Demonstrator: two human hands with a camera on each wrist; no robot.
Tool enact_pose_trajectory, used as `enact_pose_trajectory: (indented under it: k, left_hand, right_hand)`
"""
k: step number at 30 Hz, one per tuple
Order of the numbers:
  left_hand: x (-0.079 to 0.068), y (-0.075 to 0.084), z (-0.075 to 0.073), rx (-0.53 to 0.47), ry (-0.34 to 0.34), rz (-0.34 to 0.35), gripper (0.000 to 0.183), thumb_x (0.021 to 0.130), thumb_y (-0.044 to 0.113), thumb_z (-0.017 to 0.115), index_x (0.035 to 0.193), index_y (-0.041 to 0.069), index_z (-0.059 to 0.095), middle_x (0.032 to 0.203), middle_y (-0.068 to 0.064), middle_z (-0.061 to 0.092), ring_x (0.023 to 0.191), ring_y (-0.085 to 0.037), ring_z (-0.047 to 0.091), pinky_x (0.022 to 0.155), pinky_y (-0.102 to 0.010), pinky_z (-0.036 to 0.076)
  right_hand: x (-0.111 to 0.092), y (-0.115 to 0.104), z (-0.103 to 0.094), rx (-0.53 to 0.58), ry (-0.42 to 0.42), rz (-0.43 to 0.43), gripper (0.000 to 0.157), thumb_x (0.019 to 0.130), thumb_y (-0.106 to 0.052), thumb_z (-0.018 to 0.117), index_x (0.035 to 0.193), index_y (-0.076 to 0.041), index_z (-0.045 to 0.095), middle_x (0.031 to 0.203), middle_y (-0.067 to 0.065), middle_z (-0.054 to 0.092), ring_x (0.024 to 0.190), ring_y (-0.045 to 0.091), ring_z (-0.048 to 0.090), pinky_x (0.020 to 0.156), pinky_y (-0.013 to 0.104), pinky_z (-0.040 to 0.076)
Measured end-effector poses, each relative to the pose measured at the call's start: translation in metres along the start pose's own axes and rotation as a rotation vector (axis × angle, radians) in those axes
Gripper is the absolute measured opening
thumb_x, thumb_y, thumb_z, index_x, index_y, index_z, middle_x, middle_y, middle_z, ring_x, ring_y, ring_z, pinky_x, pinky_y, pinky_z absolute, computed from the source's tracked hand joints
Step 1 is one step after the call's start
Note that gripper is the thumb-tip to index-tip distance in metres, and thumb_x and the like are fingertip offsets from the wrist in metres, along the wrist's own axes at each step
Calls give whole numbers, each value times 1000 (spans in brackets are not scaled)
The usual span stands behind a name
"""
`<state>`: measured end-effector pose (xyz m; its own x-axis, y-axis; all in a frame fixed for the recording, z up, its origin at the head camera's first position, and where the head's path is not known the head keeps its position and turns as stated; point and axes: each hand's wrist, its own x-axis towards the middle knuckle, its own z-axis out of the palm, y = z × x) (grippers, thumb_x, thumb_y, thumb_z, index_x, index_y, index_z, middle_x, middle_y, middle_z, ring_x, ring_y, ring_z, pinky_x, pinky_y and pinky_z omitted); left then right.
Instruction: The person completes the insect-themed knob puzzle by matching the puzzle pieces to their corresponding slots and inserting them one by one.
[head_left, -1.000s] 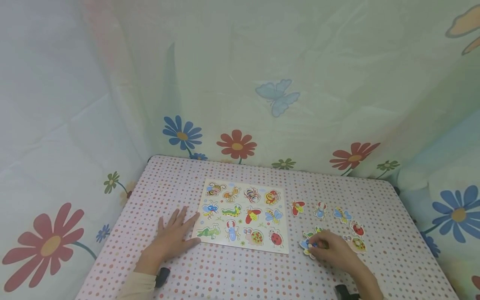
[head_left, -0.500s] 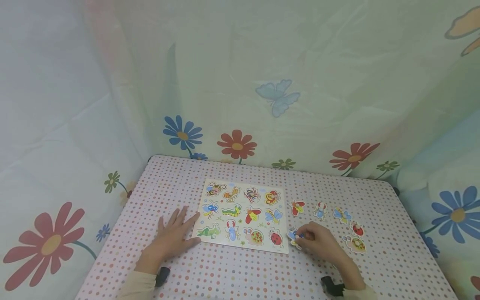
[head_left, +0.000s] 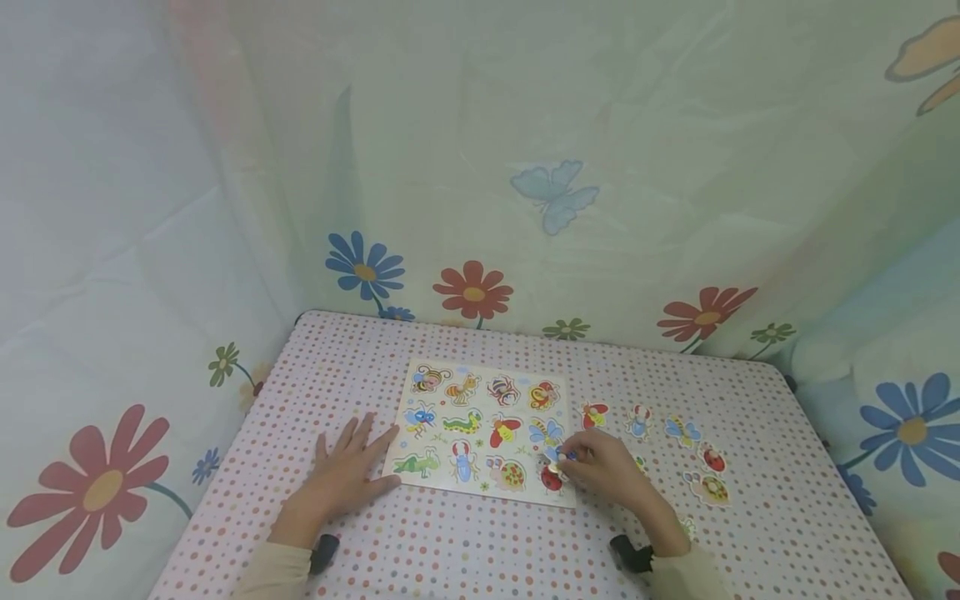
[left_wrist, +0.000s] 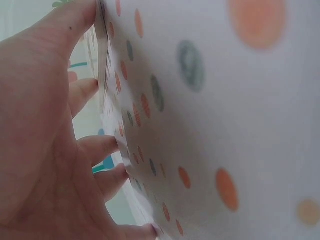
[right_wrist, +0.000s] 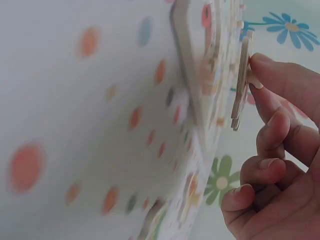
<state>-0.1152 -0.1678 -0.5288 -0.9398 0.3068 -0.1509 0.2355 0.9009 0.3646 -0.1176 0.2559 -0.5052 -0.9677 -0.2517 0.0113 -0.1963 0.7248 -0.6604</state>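
My right hand pinches a blue insect puzzle piece between thumb and forefinger by a small knob. In the right wrist view the thin wooden piece is held edge-on, apart from the puzzle board. Seen from the head, it overlaps the ladybug picture at the board's right side. The left hand lies with fingers spread on the dotted table cover, thumb and forefinger at the board's left edge. The left wrist view has its fingertips touching the cover.
Right of the board lie loose puzzle pieces: a red-winged bug, a stag beetle, a blue dragonfly-like insect, a ladybug and a snail. A green piece is partly hidden behind the right hand. Flowered curtains surround the table.
My right hand has lifted the blue insect piece from the loose pieces and carried it left, over the board's right side. The left hand has stayed put.
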Motion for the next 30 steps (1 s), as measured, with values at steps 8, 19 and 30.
enact_pose_trajectory:
  k: [8,19,30]
  left_hand:
    - [0,-1,1,13,-2,-1,78,92,59,62,158,29,33,165,-16,13,150,-42,8,110,-75,-2]
    - [0,-1,1,5,0,-2,78,92,59,62,158,29,34,165,-16,13,150,-42,8,110,-76,-2]
    - [0,1,-1,-2,4,1,77,92,57,63,157,27,35,165,-16,14,150,-42,9,109,-76,-1]
  right_hand:
    - [17,-16,11,17,16,-62,7,85,-11,80,88,-15,75,70,-8,51,62,10,45,62,32,48]
    - [42,-39,27,52,4,-96,6,86,-14,80,89,-15,75,75,-6,53,65,12,47,51,25,42]
    - [76,-70,42,57,-32,-137,7,86,-16,81,88,-16,74,75,-6,52,69,12,47,56,25,40]
